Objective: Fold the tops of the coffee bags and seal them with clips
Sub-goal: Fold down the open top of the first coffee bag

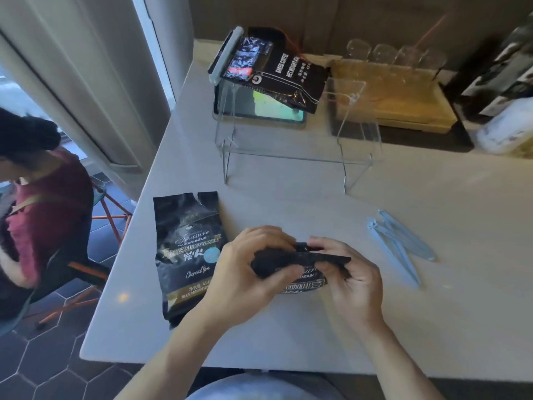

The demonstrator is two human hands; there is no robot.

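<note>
Hands, left (245,267) and right (350,272), pinched the folded top of 1 coffee bag (300,262); 1 clipped bag (277,73) sat behind, another bag (187,255) unfolded, clips (401,243) unused on the tabletop (432,313).

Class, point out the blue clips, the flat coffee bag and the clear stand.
blue clips (399,241), head view, middle of the arms.
flat coffee bag (187,255), head view, printed front.
clear stand (288,157), head view, front edge.

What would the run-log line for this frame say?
step: folding bag top | left hand + right hand: pinching coffee bag | second bag: flat, unclipped | clips: loose on table | third bag: clipped
</note>
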